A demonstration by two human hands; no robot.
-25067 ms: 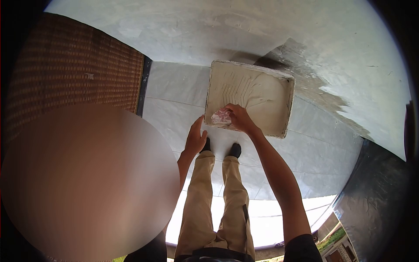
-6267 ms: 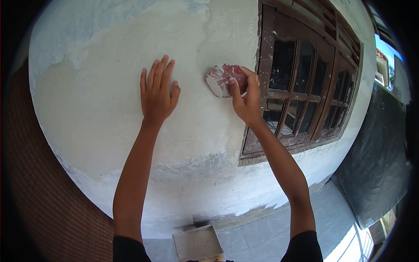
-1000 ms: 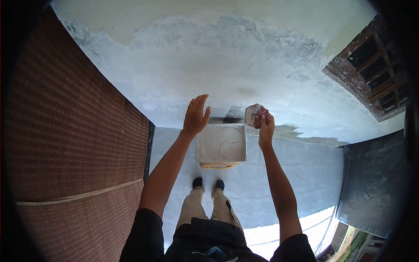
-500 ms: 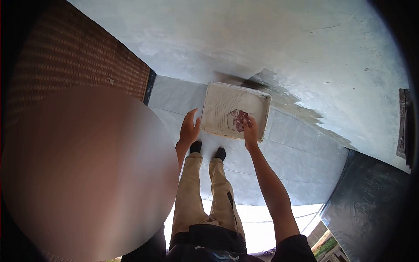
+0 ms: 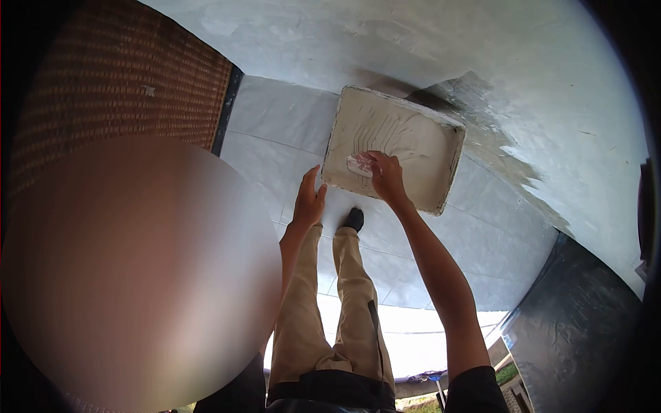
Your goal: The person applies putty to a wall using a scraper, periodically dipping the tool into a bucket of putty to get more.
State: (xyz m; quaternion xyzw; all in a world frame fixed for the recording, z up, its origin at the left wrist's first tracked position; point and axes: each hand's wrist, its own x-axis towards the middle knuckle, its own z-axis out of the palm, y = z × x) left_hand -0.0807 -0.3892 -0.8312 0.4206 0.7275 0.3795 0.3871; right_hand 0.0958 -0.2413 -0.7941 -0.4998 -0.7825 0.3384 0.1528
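My right hand (image 5: 387,180) grips a small dark-red piece smeared with whitish paint (image 5: 359,164); I cannot tell what kind of thing it is. It lies against the ridged part of a paint tray (image 5: 430,148), close to the tray's near left side. Cream-coloured paint coats the tray's inside, and its rim is crusted. Just outside the near left corner of the tray, my left hand (image 5: 309,196) hangs with thumb and fingers apart, holding nothing.
The tray stands on grey floor tiles (image 5: 272,113), by a pale wall (image 5: 385,41) with a dark, patchy strip along its foot. A woven brown panel (image 5: 158,76) is at the left. Dark sheeting (image 5: 571,310) covers the right side. A black-shod foot (image 5: 354,219) is near the tray.
My right hand has moved the red piece leftward across the tray onto the ridges, and more white paint shows on it. The view has shifted, with the tray appearing higher and further right.
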